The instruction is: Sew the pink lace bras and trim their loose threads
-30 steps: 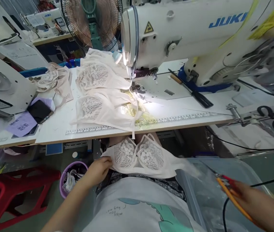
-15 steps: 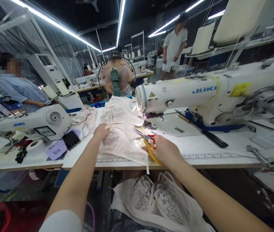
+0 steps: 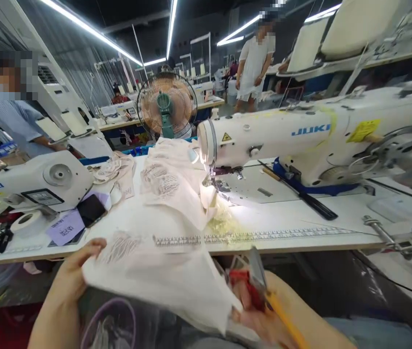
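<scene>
My left hand [image 3: 73, 271] is closed on one end of a white lace bra [image 3: 155, 271], in front of the table edge. Its other end is pinched in the fingers of my right hand [image 3: 260, 315], which also holds scissors [image 3: 259, 271] with red and yellow handles, blades pointing up. The bra stretches between both hands over my lap. Another white lace piece [image 3: 169, 182] lies on the table, its right end at the needle [image 3: 211, 177] of the sewing machine [image 3: 264, 140].
A screwdriver-like tool [image 3: 315, 203] with a black handle lies beside the machine. A ruler strip [image 3: 271, 236] runs along the table front. To the left are a phone [image 3: 91, 208], a purple label [image 3: 64, 228] and a second machine [image 3: 60, 177]. Below is a purple-rimmed basket [image 3: 133, 315].
Both hands have come down and toward me from the table, drawing a bra off its front edge. The scissors have moved away from the needle area. The bra on my lap no longer shows.
</scene>
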Available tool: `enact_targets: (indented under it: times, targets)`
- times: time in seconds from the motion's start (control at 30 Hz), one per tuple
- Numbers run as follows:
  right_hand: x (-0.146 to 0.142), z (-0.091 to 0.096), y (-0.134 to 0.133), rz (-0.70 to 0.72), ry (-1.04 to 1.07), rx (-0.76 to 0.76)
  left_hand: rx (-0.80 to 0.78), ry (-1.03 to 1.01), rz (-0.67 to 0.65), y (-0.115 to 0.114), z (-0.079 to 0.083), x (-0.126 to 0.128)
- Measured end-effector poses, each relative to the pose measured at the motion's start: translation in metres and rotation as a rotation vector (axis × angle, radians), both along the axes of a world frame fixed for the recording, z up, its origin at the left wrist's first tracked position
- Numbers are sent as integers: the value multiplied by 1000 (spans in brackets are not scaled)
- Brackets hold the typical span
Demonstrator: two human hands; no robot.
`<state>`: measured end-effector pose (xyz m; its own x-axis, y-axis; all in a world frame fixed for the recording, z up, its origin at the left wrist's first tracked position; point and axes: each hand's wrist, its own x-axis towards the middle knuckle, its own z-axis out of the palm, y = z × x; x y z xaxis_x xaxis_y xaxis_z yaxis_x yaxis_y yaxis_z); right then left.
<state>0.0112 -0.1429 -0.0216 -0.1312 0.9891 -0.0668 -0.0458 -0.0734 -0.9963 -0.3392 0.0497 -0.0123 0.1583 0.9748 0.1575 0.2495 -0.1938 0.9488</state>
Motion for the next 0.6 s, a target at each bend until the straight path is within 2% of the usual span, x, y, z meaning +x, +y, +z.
enact_targets:
  times: [0.07, 0.1, 0.17, 0.2, 0.27, 0.4, 0.5, 0.57, 0.6]
  targets:
    - [-4, 6, -21, 158, 39, -43, -134, -9, -108, -42, -9, -27]
    - [-3, 10, -29, 210, -13, -45, -226, 55, -167, -62, -11, -33]
    - [3, 20, -41, 274, -206, -31, -377, 196, -216, -96, -11, -26]
    - [8, 24, -45, 294, -305, -28, -424, 266, -227, -109, -8, -14]
    - [18, 26, -51, 322, -449, -29, -408, 383, -292, -122, 1, 21]
    - [30, 21, -67, 299, -563, -9, -160, 374, -658, -120, 14, 109]
    - [30, 16, -81, 235, -557, 30, -45, 344, -890, -122, 3, 164]
    - [31, 12, -89, 185, -543, 11, -98, 280, -1006, -130, -13, 189]
    - [32, 10, -92, 159, -526, -10, -145, 229, -1021, -135, -22, 197]
